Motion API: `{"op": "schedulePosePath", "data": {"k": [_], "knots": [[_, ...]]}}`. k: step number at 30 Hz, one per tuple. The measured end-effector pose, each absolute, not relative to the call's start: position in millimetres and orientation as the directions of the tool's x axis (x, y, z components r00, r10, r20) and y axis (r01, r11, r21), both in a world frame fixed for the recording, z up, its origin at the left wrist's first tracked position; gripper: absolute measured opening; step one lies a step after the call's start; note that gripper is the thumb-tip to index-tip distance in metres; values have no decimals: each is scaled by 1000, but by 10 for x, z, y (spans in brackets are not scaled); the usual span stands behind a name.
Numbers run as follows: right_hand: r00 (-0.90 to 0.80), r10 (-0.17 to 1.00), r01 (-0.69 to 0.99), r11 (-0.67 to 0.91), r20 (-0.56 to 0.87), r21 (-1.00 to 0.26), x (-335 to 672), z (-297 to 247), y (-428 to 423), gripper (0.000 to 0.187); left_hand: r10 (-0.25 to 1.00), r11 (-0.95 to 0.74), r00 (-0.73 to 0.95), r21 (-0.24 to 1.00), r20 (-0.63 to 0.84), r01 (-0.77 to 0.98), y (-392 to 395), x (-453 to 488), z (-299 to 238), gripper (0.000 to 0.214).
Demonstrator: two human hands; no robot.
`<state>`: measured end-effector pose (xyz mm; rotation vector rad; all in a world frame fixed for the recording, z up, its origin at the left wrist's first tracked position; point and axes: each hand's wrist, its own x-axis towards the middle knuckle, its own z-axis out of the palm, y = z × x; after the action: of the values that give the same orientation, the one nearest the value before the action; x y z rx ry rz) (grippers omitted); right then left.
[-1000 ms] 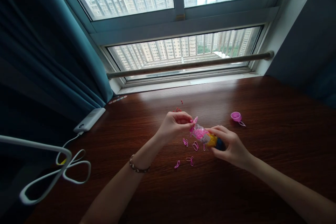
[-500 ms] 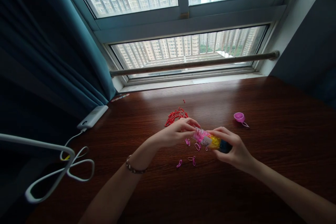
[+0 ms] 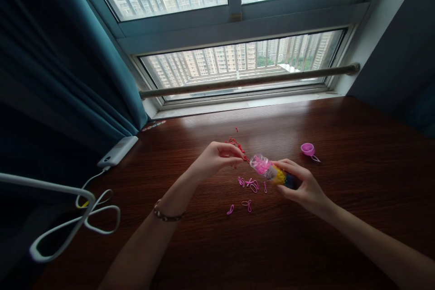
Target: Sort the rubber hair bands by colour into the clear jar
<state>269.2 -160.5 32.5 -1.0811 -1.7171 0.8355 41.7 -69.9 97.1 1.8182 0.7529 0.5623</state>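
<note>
bottle (image 3: pixel 269 171): clear glossy plastic | table (image 3: pixel 322 244): smooth glossy wood | curtain (image 3: pixel 68 45): matt cloth

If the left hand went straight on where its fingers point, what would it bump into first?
Probably the pink-filled end of the bottle in the right hand: it lies just beyond the red bands pinched by the left hand, though depth is hard to judge.

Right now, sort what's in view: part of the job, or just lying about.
In the job:
clear bottle, in the right hand
red bands, at the left fingers
loose pink loops, probably

Lying about:
white device
white cable
pink cup, perhaps the bottle's cap
</note>
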Motion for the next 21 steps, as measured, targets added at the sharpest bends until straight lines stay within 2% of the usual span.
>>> {"op": "schedulePosePath", "data": {"k": [3, 6, 8, 10, 13, 17, 21], "knots": [[-132, 925, 242, 379, 357, -893, 2724, 312, -1589, 38, 742, -279, 659, 837, -123, 470, -656, 343, 889, 28], [-87, 928, 200, 372, 361, -907, 2749, 315, -1581, 38, 740, -353, 606, 600, -290, 718, -655, 345, 680, 31], [-80, 931, 190, 365, 356, -911, 2758, 317, -1579, 38, 753, -371, 562, 486, -342, 792, -673, 408, 501, 31], [-79, 931, 182, 364, 355, -913, 2762, 312, -1577, 38, 773, -372, 559, 498, -300, 783, -699, 499, 338, 32], [-76, 928, 182, 372, 364, -910, 2765, 298, -1571, 37, 732, -442, 653, 594, -194, 672, -753, 626, 199, 36], [-72, 924, 181, 381, 375, -906, 2765, 283, -1561, 38, 576, -586, 814, 653, -80, 479, -841, 697, 198, 56], [-77, 920, 168, 392, 384, -905, 2763, 281, -1560, 38, 434, -652, 898, 662, -75, 370, -892, 707, 239, 74]]}}
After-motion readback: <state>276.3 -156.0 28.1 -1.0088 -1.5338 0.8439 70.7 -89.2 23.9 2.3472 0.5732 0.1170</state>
